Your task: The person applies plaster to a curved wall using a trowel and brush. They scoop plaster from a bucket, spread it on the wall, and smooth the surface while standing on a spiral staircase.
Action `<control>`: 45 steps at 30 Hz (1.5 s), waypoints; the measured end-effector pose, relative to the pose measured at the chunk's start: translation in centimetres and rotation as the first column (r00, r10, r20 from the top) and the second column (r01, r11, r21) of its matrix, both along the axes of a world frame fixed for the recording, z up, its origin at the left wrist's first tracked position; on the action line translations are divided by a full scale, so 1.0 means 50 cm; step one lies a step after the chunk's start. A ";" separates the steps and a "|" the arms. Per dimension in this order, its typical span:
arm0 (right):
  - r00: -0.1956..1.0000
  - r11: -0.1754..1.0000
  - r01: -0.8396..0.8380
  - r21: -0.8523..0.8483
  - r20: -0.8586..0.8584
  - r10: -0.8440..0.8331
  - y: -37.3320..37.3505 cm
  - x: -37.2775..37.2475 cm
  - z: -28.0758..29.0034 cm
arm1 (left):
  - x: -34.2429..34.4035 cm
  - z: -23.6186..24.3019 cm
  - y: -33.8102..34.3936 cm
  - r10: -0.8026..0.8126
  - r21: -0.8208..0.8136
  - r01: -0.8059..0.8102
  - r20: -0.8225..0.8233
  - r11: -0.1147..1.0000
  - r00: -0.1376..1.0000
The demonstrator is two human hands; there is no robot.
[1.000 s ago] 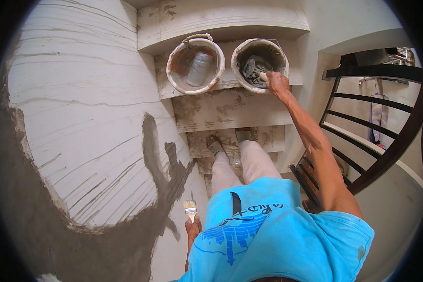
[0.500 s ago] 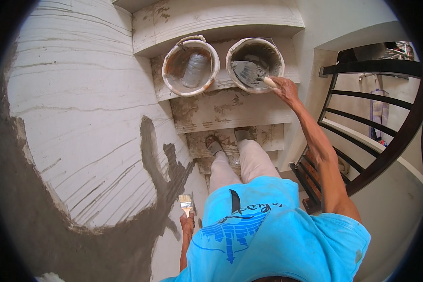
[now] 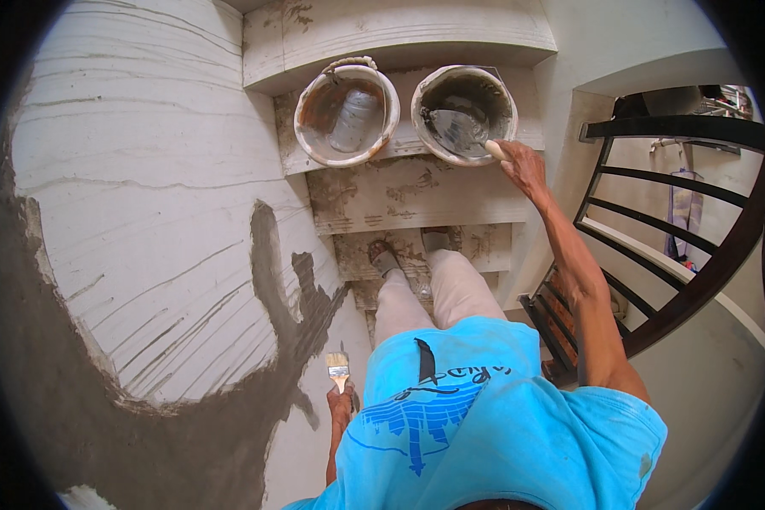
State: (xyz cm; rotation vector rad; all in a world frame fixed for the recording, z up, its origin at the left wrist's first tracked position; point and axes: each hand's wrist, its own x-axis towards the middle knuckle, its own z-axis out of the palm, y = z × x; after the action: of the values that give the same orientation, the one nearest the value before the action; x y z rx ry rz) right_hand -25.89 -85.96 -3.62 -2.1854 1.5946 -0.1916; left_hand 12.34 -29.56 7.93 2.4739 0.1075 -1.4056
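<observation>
My right hand (image 3: 523, 168) is closed round the pale handle of a broad putty knife (image 3: 459, 127). The blade reaches down inside the right bucket (image 3: 421, 85), where grey wet mix coats the walls; its lower edge is hard to tell from the mix. My left hand (image 3: 340, 404), low beside my shirt, grips a flat paintbrush (image 3: 338, 370) with its pale bristles pointing up and away from me. Left of the brush is the wall (image 3: 153, 212), partly covered with dark grey plaster (image 3: 204, 442).
A second bucket (image 3: 304, 136) holding a greyish cylindrical object stands left of the first on the same stair step (image 3: 416, 191). Both buckets sit close to that step's front edge. At right runs a dark metal railing (image 3: 663, 229). My feet stand on a lower, stained step.
The putty knife has sunk slightly deeper into the right bucket, and its blade looks flatter. My left hand with the paintbrush stays nearly still. The whole view has shifted a little.
</observation>
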 end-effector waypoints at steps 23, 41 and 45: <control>0.969 1.000 -0.016 -0.007 -0.249 0.014 -0.038 0.087 0.020 | -0.007 0.044 -0.065 0.056 0.029 -0.053 -0.078 0.998 0.995; 0.904 0.936 -0.328 -0.130 -0.330 0.272 -0.112 0.104 -0.037 | -0.054 0.051 -0.012 0.053 0.090 -0.047 -0.059 0.995 0.997; 0.906 0.927 -0.362 -0.100 -0.272 0.325 -0.109 0.089 -0.033 | -0.080 0.035 0.035 0.040 0.117 -0.034 -0.048 0.993 0.998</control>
State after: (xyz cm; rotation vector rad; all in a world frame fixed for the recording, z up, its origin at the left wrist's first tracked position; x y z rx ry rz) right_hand -21.44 -91.42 -5.26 -2.6549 1.3151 0.0808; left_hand 8.35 -27.79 9.67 2.5158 0.2508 -1.4854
